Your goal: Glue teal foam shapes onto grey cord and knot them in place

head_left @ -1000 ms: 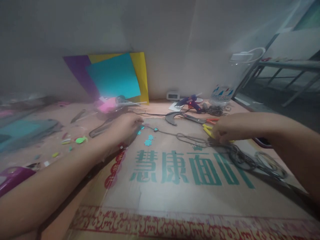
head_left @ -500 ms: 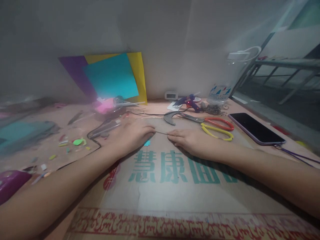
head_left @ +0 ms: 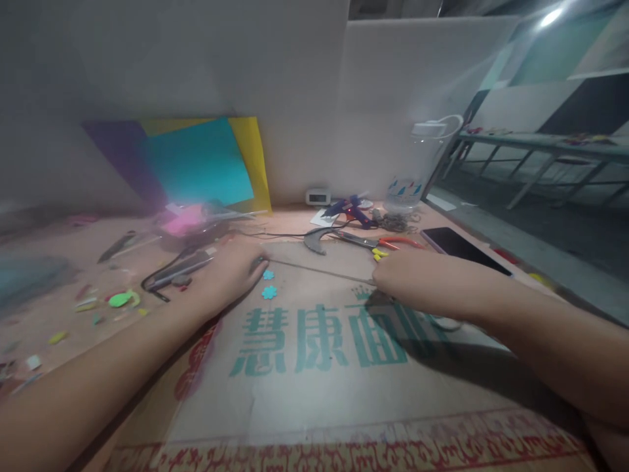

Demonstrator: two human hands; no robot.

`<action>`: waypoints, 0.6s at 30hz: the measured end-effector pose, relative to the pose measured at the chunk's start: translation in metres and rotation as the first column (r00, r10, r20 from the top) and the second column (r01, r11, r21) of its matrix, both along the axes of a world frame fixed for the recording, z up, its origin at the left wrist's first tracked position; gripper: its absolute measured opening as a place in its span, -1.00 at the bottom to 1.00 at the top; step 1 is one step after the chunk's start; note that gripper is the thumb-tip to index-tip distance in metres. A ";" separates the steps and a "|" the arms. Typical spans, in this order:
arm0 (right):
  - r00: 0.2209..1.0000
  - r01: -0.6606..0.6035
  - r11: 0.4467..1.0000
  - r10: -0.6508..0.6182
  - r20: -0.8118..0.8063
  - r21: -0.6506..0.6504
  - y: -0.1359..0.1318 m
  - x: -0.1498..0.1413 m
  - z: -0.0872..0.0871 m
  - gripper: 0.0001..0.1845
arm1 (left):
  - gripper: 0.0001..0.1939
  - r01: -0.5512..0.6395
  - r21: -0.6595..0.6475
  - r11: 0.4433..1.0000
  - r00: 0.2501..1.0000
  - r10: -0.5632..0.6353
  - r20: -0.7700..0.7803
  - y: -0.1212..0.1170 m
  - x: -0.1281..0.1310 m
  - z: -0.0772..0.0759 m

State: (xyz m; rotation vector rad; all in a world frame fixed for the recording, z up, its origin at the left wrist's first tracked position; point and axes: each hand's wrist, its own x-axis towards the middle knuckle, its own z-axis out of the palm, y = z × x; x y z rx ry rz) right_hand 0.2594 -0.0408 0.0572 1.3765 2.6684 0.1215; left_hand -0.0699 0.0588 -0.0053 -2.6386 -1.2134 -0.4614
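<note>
My left hand [head_left: 228,270] rests on the cardboard sheet [head_left: 324,367], fingers closed on one end of a thin grey cord [head_left: 319,270]. My right hand [head_left: 417,278] pinches the cord further right, so a straight length runs between the two hands. Two small teal paper flowers [head_left: 268,283] lie just right of my left hand. Scissors with red and yellow handles [head_left: 366,241] lie behind my right hand.
Coloured paper sheets [head_left: 196,164] lean on the back wall. A glue gun [head_left: 350,208], a plastic bottle [head_left: 410,177] and a black phone [head_left: 459,248] sit at the back right. Paper scraps [head_left: 120,300] and a black cable [head_left: 171,272] lie at left.
My right hand went from the cord pile at right to beside my left hand, then slid right along the cord, stretching a longer length between the hands. The camera turned right.
</note>
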 end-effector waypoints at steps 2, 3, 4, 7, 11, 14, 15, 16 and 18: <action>0.980 0.055 0.992 -0.032 0.197 -0.112 -0.003 0.001 0.015 -0.74 | -0.77 -0.026 0.018 1.000 0.999 0.026 -0.023 -0.002 0.001 0.000; 0.965 0.079 0.985 -0.037 0.259 -0.156 -0.004 0.003 0.023 -0.76 | -0.77 -0.038 0.029 0.999 0.999 0.039 -0.033 -0.002 0.001 0.000; 0.961 0.099 0.979 -0.047 0.274 -0.179 -0.004 0.004 0.032 -0.78 | -0.77 -0.049 0.037 0.998 0.998 0.051 -0.042 -0.003 0.001 0.000; 0.978 0.146 0.982 -0.125 0.166 -0.120 -0.001 0.011 0.054 -0.75 | -0.77 -0.082 0.047 0.995 0.996 0.084 -0.032 -0.002 0.002 -0.003; 0.979 0.196 0.979 -0.192 -0.066 0.062 0.007 0.014 0.063 -0.74 | -0.78 -0.103 0.018 0.994 0.994 0.103 0.022 0.001 0.001 -0.007; 0.986 0.142 0.988 -0.136 -0.091 0.059 0.014 0.006 0.047 -0.72 | -0.77 -0.082 0.006 0.997 0.995 0.082 0.056 0.003 0.001 -0.009; 0.990 0.106 0.994 -0.102 -0.100 0.030 0.017 0.002 0.037 -0.69 | -0.77 -0.076 0.003 0.997 0.995 0.075 0.065 0.003 0.000 -0.009; 0.990 0.071 0.997 -0.072 -0.125 -0.007 0.020 -0.003 0.027 -0.65 | -0.77 -0.070 0.000 0.998 0.995 0.069 0.072 0.003 0.000 -0.010; 0.981 0.020 0.994 -0.040 -0.191 -0.104 0.028 -0.010 0.004 -0.57 | -0.77 -0.060 -0.007 0.998 0.994 0.061 0.086 0.003 -0.001 -0.010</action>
